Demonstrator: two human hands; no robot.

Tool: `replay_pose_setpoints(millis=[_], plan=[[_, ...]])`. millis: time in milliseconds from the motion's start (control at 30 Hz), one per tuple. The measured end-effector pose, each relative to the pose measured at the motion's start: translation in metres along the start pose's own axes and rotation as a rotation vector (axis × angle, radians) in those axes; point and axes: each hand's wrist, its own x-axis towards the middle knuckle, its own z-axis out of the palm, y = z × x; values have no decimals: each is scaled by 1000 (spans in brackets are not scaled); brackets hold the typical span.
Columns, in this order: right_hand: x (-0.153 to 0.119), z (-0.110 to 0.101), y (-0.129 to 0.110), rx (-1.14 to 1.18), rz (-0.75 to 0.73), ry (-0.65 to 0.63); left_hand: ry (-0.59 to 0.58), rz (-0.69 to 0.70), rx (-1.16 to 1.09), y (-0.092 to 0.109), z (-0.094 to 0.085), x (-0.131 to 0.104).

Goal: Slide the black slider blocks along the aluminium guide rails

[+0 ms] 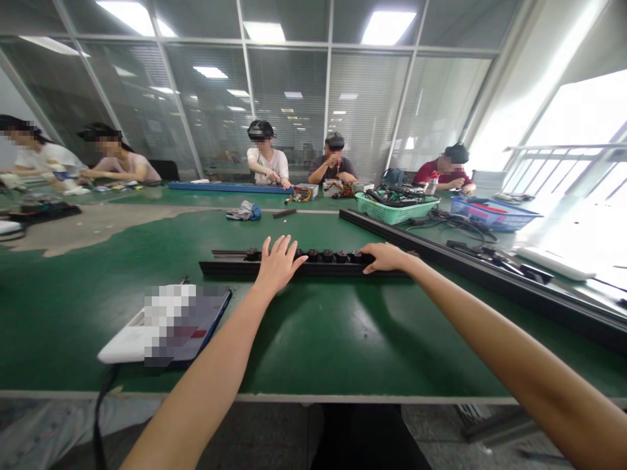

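Note:
A long black channel bar [228, 268] lies across the table in front of me. Several dark rounded parts [327, 255] sit in a row along it. My left hand [279, 261] rests over the bar left of its middle, fingers spread and palm down, gripping nothing. Toward the bar's right end, my right hand [385, 257] has its thumb and fingers curled onto the bar beside the last rounded part. The fingertips' exact contact is partly hidden.
A longer black rail [465, 281] runs diagonally at right. A green basket [392, 212] and a blue basket [494, 215] stand behind it. A tablet-like device [206, 326] and a white object [130, 339] lie at left. Several people sit across the green table [313, 352].

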Motion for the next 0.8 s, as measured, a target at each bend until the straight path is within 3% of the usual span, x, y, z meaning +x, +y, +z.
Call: replay_pose_setpoints(millis=[100,200,300,400,467,567,667,800], plan=[[15,3,-22,2,-9,30,-54,45,5,5,3,-1],[19,7,-28,40,-102,150,-93,-7,19,5,6,-4],[11,12,-9,131,-132,369,-120,2,9,0,6,-7],[-4,25,25,295,19,643,-115,-2,1,-4,6,-6],[-15,41,47,423,137,761,-109,-10,-3,-5,6,-5],[-29,73,68,575,260,782,-111,-33,-7,-5,8,-3],[-36,99,76,631,236,770,-121,-46,-9,-5,10,-3],[-36,109,78,644,240,798,-119,-41,-10,-5,10,-3]])
